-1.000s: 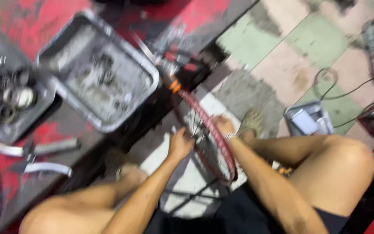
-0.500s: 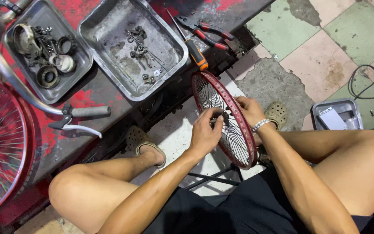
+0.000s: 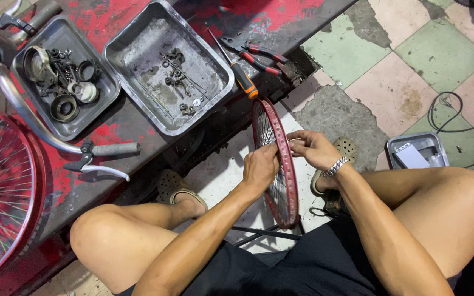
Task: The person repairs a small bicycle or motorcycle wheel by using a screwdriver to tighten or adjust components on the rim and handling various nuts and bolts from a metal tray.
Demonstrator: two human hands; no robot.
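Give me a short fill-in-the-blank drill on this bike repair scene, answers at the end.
1. Both hands, left hand and right hand, grip a red wheel ____.
2. The screwdriver has an orange and ____ handle.
3. A bracelet sits on the ____ wrist.

Answers: rim; black; right

Red-stained workbench [image 3: 111, 140] – two metal trays [image 3: 165, 66] of small parts, screwdriver [image 3: 237, 71], pliers [image 3: 256, 55], handlebar [image 3: 56, 137].

Between the fingers [image 3: 294, 143] stands a glossy red-painted metal wheel rim [image 3: 278, 164] with thin bright steel spokes. Beyond them, dull, grimy metal trays [image 3: 138, 52] sit on a rough bench [image 3: 111, 137] with worn red paint.
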